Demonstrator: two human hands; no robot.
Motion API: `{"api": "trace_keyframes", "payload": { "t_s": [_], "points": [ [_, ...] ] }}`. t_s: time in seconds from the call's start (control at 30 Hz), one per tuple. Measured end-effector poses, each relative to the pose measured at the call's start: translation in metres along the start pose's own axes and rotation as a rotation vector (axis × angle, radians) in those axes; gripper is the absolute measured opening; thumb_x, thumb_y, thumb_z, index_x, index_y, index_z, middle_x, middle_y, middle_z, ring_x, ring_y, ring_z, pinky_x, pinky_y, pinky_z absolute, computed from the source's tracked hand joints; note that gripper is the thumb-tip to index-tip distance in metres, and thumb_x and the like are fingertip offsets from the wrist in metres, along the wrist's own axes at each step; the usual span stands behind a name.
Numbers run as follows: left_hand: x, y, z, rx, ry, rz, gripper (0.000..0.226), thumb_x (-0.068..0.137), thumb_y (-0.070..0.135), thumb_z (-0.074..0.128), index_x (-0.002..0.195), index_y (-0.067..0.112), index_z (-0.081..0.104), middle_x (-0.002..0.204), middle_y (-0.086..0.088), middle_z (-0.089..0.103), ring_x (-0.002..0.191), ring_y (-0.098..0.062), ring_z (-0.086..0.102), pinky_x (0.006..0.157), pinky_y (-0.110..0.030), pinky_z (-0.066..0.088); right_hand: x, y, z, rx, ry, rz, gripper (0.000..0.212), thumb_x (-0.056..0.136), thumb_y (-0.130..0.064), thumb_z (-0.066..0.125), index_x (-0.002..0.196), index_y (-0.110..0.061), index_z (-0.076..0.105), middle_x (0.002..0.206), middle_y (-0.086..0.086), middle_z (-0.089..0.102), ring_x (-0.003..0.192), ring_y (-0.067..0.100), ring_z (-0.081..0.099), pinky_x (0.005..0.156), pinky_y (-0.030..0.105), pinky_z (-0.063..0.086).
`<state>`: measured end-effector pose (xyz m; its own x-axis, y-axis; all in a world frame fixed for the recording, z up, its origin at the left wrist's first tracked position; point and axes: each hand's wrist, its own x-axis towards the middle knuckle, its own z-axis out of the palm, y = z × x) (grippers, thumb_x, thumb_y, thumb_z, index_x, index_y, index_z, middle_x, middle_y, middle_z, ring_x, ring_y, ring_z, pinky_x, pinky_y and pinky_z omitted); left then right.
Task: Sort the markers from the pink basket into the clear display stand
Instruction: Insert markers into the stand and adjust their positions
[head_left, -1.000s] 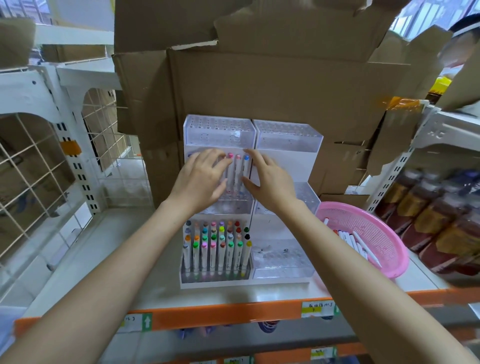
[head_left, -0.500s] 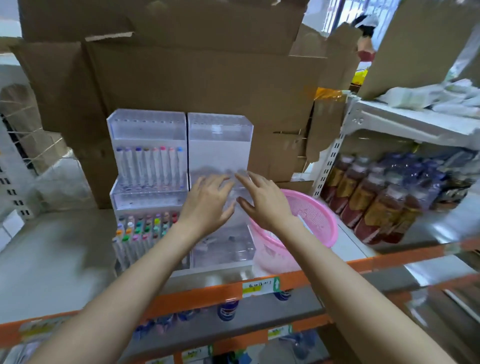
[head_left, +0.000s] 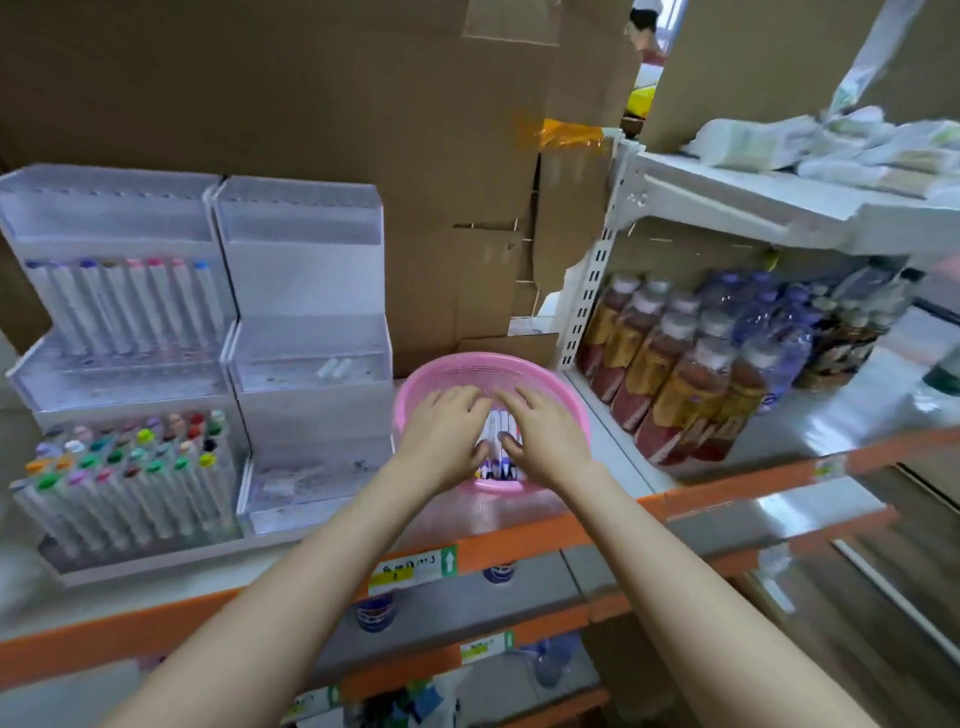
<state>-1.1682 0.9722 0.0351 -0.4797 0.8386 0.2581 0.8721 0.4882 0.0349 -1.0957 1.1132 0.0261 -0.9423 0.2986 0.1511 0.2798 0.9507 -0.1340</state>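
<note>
The pink basket stands on the shelf just right of the clear display stand. White-barrelled markers lie in the basket's bottom. My left hand and my right hand are both down inside the basket, fingers spread over the markers and thumbs nearly meeting; most of the markers are hidden beneath them. The stand's left unit holds a row of markers on its middle tier and several colour-capped markers on its lowest tier. Two white pieces lie on the right unit's middle tier.
Shrink-wrapped drink bottles fill the neighbouring shelf to the right, past a white slotted upright. Cardboard boxes rise right behind the stand and basket. The shelf's orange front edge runs under my forearms. White packets sit on the upper right shelf.
Both hands left the stand's middle tier, swept right and dropped into the pink basket onto the markers. The view turned right with them.
</note>
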Motion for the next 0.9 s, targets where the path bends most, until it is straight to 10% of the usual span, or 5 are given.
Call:
{"api": "trace_keyframes", "payload": {
  "t_s": [0.37, 0.9],
  "points": [
    [0.045, -0.017, 0.05, -0.061, -0.439, -0.251, 0.06, 0.094, 0.046, 0.045, 0.145, 0.017, 0.031, 0.156, -0.004, 0.018, 0.136, -0.032, 0.03, 0.103, -0.046, 0.037, 0.035, 0.027, 0.025, 0.056, -0.24, 0.123, 0.052, 0.095, -0.026, 0.047, 0.145, -0.022, 0.034, 0.131, 0.014, 0.052, 0.112, 0.034, 0.056, 0.087, 0.042, 0.05],
    [0.044, -0.015, 0.041, -0.185, -0.396, -0.24, 0.049, 0.083, 0.062, 0.056, 0.123, 0.034, 0.059, 0.157, -0.006, 0.021, 0.133, -0.029, 0.035, 0.105, -0.047, 0.034, 0.042, 0.031, 0.022, 0.274, -0.251, 0.198, 0.03, 0.087, -0.007, 0.053, 0.114, -0.008, 0.068, 0.111, 0.011, 0.067, 0.099, 0.029, 0.061, 0.076, 0.03, 0.045]
  ]
}}
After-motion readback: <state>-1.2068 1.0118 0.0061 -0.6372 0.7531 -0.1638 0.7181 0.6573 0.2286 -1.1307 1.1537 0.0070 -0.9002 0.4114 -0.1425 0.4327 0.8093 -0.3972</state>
